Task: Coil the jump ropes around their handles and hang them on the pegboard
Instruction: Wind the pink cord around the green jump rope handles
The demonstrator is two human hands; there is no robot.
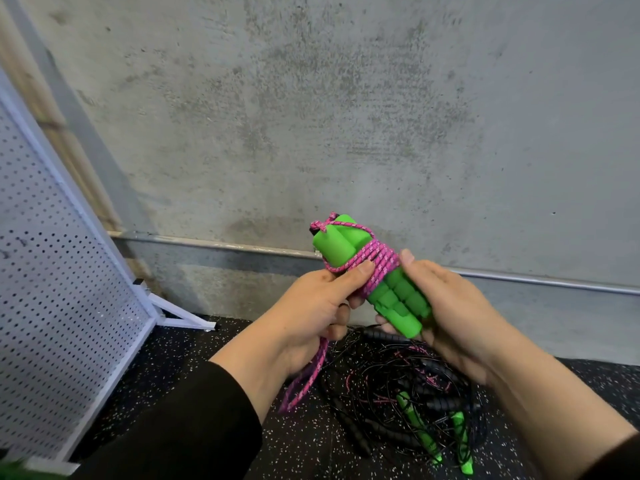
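Gripping the 2 green handles (381,278) low, the right hand (446,317) is angling them up-left; the left hand (311,306) is pinching the pink rope (372,263) trailing down-left.

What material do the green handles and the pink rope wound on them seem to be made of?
Green handles: probably soft foam, matte, with moulded grip ridges and no shine. Pink rope: seemingly braided textile cord, with a woven pink pattern flecked white; it bends tightly around the handles. Neither can be confirmed by sight alone.

The black rubber floor flecked with white (284,445) carries a tangled heap of thin black jump ropes with black and green handles (398,403) and the white pegboard stand's foot (183,315).
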